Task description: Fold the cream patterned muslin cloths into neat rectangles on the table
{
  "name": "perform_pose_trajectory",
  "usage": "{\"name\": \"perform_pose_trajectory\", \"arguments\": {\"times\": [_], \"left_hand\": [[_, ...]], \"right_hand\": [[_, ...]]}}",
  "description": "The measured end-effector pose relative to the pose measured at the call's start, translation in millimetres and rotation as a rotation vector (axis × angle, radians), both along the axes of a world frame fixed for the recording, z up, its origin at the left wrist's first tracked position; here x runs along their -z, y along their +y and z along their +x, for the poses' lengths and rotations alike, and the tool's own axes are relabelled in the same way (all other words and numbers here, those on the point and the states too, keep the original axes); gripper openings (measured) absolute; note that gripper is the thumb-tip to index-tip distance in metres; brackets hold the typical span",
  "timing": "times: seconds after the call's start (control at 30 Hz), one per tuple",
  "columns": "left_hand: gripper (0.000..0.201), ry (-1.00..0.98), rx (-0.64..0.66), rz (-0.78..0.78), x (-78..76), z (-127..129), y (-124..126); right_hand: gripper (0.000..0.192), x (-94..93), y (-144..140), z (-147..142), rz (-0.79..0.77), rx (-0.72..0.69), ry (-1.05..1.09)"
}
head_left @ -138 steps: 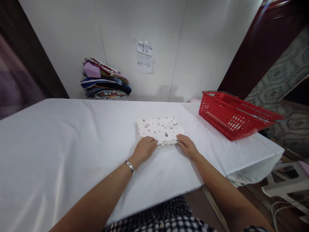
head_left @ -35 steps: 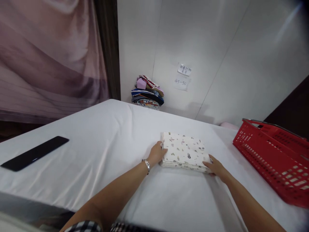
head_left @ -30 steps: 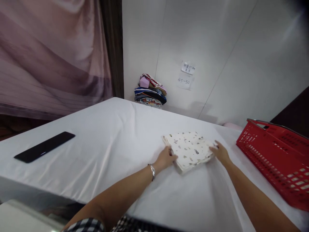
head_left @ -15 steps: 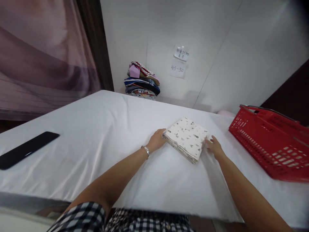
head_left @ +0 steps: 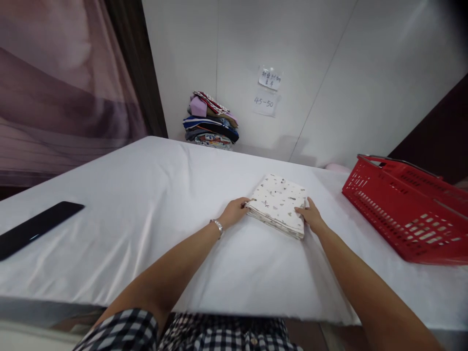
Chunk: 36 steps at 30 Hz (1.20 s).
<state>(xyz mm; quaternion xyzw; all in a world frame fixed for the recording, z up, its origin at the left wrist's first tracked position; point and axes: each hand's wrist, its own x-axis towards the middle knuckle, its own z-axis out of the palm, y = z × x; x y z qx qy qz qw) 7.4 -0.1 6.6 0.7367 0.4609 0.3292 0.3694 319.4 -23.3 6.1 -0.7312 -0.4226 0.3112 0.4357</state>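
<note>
A folded white cloth with small grey-green and brown printed motifs lies on the white-covered table, in several layers. At its left corner my left hand grips the layered edge between thumb and fingers; a silver bracelet is on that wrist. My right hand holds the opposite side, its thumb over the top face and the other fingers along the right edge. The undersides of the cloth and some fingertips are hidden.
To the right stands a red plastic basket with a metal handle. A long black flat object lies at the left. Behind the table is a pile of folded fabrics, and paper signs hang on the wall.
The folded cloth has turned slightly. My right hand, earlier with fingers apart at its right corner, has closed in on the side edge. The left hand keeps its corner.
</note>
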Motion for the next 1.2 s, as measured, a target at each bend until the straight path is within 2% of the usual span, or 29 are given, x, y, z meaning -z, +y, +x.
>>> {"name": "perform_pose_trajectory", "arguments": {"times": [0.07, 0.13, 0.23, 0.3, 0.37, 0.47, 0.53, 0.6, 0.87, 1.0, 1.2], "left_hand": [[0.027, 0.014, 0.0, 0.016, 2.5, 0.3, -12.2], [0.025, 0.028, 0.001, 0.046, 4.2, 0.5, -23.1], [0.026, 0.037, -0.005, 0.074, 4.1, 0.7, -32.5], [0.026, 0.052, -0.013, 0.088, 3.2, 1.9, -34.7], [0.028, 0.082, -0.034, 0.107, 2.6, 4.9, -35.5], [0.034, 0.139, -0.088, 0.145, 3.1, 12.2, -36.0], [0.036, 0.182, -0.131, 0.167, 4.0, 17.7, -36.4], [0.036, 0.22, -0.17, 0.187, 4.7, 22.7, -37.2], [0.034, 0.409, -0.281, 0.246, 1.2, 36.3, -42.7], [0.029, 0.481, -0.287, 0.266, 1.8, 35.9, -40.2], [0.011, 0.501, -0.268, 0.242, 1.4, 26.5, -37.5]], "right_hand": [[0.094, 1.2, 6.0, 5.5, 0.027, 0.004, -0.004], [0.091, 0.1, 9.8, 9.7, -0.007, -0.002, -0.099], [0.082, -4.2, 7.7, 10.1, -0.055, -0.015, -0.423], [0.071, -6.7, -0.9, 3.2, 0.031, -0.051, -0.631], [0.057, -7.3, -14.9, -10.8, 0.175, -0.144, -0.72], [0.041, -5.1, -38.9, -41.9, 0.364, -0.372, -0.747], [0.036, -3.5, -50.8, -63.3, 0.446, -0.504, -0.809], [0.035, -3.0, -56.4, -80.8, 0.468, -0.559, -0.892], [0.034, 4.1, -48.4, -109.5, 0.39, -0.49, -1.071], [0.032, 11.1, -49.9, -110.4, 0.403, -0.464, -1.074], [0.028, 16.3, -49.8, -104.6, 0.442, -0.476, -1.027]]}}
